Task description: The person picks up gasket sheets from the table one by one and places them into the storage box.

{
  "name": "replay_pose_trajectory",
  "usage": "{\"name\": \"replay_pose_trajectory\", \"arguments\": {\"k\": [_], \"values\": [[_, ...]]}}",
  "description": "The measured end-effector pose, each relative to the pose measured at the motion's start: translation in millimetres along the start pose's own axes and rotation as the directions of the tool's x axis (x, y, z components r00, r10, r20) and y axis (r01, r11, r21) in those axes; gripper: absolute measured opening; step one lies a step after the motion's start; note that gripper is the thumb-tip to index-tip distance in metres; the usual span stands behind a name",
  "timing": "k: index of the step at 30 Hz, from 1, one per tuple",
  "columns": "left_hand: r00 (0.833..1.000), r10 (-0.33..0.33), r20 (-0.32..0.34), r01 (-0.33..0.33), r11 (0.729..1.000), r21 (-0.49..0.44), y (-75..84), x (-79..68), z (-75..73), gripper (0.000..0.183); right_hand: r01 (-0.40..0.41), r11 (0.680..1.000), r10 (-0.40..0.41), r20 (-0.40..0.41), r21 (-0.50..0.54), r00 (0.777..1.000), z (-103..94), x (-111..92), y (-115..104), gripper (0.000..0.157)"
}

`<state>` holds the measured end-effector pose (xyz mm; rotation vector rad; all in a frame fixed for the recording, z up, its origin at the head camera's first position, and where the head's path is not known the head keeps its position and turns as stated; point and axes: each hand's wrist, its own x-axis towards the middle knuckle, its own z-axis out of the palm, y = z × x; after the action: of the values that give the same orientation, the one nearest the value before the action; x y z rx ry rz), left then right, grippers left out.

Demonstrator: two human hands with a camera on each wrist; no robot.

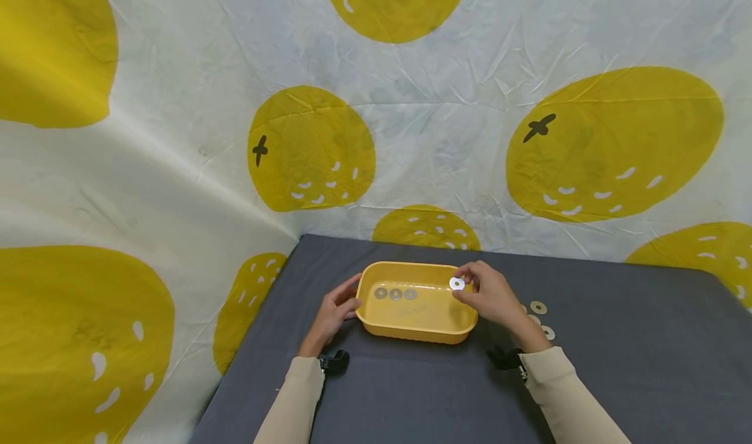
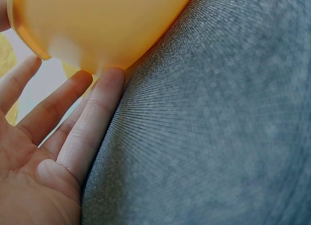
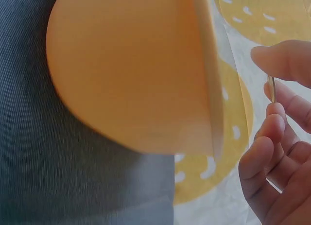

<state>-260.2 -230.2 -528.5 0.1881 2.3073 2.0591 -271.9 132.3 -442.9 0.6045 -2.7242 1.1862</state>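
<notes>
A yellow plastic basin [image 1: 417, 332] with rounded corners stands on the dark cloth. My left hand [image 1: 333, 310] holds its left end, thumb at the rim and long fingers [image 2: 104, 94] against the outer wall. Three flat metal washers [image 1: 395, 294] lie in a row on the basin's floor, towards the left. Over the right end of the basin, my right hand [image 1: 490, 294] pinches another washer [image 1: 457, 283] between thumb and fingers. In the right wrist view this washer [image 3: 271, 89] appears edge-on, above the rim and apart from the basin.
Several more washers [image 1: 538, 307] lie on the dark grey cloth [image 1: 634, 352] right of the basin, partly hidden by my right wrist. A white sheet [image 1: 435, 150] printed with yellow fruit hangs behind the table and along its left side.
</notes>
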Motion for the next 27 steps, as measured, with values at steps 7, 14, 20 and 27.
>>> {"name": "replay_pose_trajectory", "arguments": {"k": [7, 14, 20, 27], "values": [[1.0, 0.006, 0.009, -0.007, 1.0, 0.008, 1.2, 0.9, -0.8, 0.059, 0.0, 1.0, 0.0, 0.008, 0.023, 1.0, 15.3, 13, -6, 0.025], [1.0, -0.008, 0.003, 0.008, 1.0, 0.001, 2.9, 2.8, -2.1, 0.059, -0.008, 0.999, 0.007, 0.02, 0.037, 1.0, 33.7, 25, -7, 0.026], [1.0, -0.016, 0.005, 0.016, 1.0, 0.003, 2.1, 3.0, -2.4, 0.059, -0.016, 1.0, 0.015, 0.044, 0.024, 0.999, 47.3, 32, -9, 0.025], [1.0, -0.01, 0.015, 0.01, 1.0, -0.001, 2.1, 2.6, -1.6, 0.059, -0.028, 0.999, 0.027, 0.064, 0.023, 0.998, 56.7, 36, -10, 0.024]]}}
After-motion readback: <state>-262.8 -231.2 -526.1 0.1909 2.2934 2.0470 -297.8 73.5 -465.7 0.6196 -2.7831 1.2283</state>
